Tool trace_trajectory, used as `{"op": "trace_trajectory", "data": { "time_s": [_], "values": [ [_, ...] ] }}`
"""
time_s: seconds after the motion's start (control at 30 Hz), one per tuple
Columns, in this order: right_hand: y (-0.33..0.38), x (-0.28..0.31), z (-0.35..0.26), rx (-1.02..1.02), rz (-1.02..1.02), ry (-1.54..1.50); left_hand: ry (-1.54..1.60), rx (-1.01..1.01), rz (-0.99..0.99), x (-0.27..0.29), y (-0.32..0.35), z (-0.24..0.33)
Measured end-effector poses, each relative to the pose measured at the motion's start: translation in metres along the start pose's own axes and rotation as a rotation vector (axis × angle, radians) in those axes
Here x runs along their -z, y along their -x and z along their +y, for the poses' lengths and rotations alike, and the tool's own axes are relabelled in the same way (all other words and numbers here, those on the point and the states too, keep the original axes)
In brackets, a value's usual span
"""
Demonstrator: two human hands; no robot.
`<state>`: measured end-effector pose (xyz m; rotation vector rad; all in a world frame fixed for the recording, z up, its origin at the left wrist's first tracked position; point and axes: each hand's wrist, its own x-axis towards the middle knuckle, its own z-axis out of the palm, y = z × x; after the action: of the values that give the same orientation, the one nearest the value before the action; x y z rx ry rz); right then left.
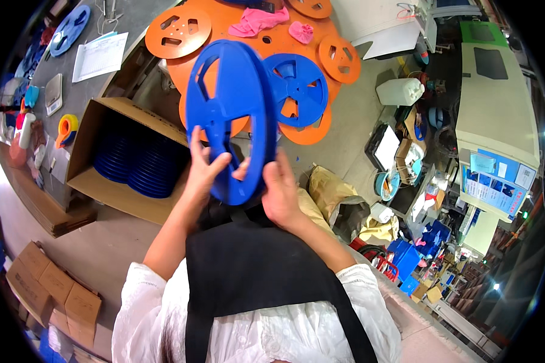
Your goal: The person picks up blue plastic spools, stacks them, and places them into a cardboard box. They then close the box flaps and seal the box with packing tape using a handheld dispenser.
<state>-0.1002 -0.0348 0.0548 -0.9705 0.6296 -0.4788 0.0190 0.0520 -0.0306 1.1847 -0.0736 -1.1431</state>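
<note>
Between my two hands a blue plastic reel [239,85] stands tilted on edge, its spoked face toward the left. My left hand [203,168] grips its lower left part, with fingers at the cut-out openings. My right hand [280,192] holds the lower right rim, its fingers partly hidden behind the reel. Beyond it, another blue reel [314,97] lies flat on a round orange table [224,18] with several orange discs [177,31] around its edge.
On the left, an open cardboard box [97,175] contains rows of blue reels [145,172]. A grey table [112,30] bears a paper form [100,55], yellow tape [68,128] and a scale [54,95]. Sacks [327,187] and a white jug [399,91] stand to the right.
</note>
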Motion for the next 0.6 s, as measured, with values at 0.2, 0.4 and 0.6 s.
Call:
{"op": "trace_trajectory", "data": {
  "time_s": [0.2,0.4,0.6],
  "values": [
    [-0.030,0.040,0.031,-0.222,-0.501,0.128,0.134,0.109,0.214,0.019,0.001,0.015],
    [-0.125,0.249,0.145,-0.251,0.106,1.127,-0.107,0.155,0.585,0.013,0.008,-0.007],
    [-0.189,0.292,0.167,-0.196,-0.015,1.756,-0.193,0.272,0.705,-0.001,0.007,-0.041]
  ]
}}
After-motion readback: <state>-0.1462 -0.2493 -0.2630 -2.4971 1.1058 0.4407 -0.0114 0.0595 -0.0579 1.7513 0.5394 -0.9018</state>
